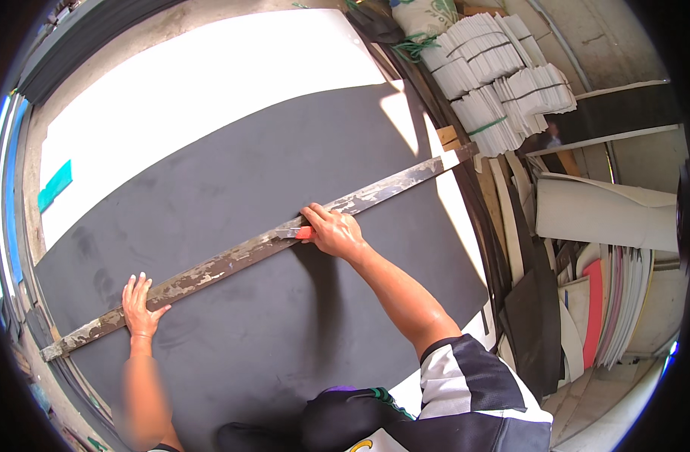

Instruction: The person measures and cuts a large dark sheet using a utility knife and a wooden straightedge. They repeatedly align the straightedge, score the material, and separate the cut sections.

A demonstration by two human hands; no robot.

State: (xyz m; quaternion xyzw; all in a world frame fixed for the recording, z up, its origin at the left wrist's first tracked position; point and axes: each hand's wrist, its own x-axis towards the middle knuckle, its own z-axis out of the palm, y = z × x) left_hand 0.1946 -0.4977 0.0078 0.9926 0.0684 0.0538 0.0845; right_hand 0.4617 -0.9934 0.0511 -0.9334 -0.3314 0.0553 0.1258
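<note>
Cutter (305, 233) in right hand (336, 233), bar (217, 270) alongside

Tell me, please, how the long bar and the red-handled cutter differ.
The long bar crosses the dark sheet, whereas the cutter is far shorter. The bar is patchy brown and grey; the cutter's handle is red. The left hand rests on the bar; the right hand holds the cutter. Both are over the sheet.
</note>
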